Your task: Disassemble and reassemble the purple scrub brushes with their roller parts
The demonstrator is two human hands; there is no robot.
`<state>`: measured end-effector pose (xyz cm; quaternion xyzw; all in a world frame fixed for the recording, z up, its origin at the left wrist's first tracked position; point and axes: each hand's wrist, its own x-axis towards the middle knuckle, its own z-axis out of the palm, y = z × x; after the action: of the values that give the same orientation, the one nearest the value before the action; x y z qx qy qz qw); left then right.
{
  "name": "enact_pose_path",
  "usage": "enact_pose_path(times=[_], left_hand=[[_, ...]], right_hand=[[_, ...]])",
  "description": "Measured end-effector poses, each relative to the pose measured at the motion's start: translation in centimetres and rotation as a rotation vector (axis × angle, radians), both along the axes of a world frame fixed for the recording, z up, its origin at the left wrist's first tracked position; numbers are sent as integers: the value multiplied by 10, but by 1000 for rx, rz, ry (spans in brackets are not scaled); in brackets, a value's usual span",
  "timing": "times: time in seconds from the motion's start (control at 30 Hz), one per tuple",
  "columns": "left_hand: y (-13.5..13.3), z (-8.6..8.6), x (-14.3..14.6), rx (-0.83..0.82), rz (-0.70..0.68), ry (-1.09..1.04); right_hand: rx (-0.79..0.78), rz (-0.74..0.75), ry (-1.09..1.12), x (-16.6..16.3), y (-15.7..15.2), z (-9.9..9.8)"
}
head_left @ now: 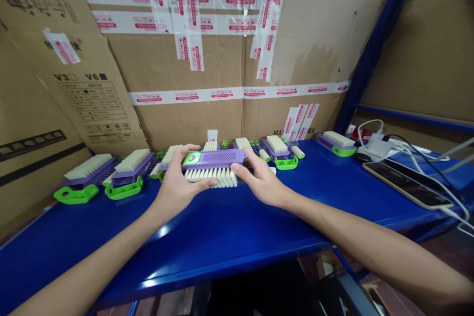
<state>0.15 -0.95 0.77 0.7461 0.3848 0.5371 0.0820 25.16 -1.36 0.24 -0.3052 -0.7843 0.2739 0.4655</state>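
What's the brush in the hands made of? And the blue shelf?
The brush looks like moulded plastic: smooth, purple, with a soft sheen. Its bristles, pale and matt in tufts, are probably plastic too. The shelf is likely painted metal, since its glossy blue surface shows bright reflections.

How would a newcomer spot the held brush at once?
On the blue shelf by the cardboard, a row of brushes lies toward the back. In front of them, the left hand and right hand hold one purple brush by its ends. Its bristles face down; its neighbours' bristles point up.
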Motion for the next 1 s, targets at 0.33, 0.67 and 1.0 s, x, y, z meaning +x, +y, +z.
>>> enact_pose_path(times=[0.33,0.67,1.0], left_hand=[[-1,3,-3,19,-8,31],[1,-3,-5,2,-71,39],[0,-5,-5,-18,-100,34]], right_hand=[[-74,14,42,0,0,-4],[-39,-53,8,3,-5,1],[-1,-79,-30,3,-6,2]])
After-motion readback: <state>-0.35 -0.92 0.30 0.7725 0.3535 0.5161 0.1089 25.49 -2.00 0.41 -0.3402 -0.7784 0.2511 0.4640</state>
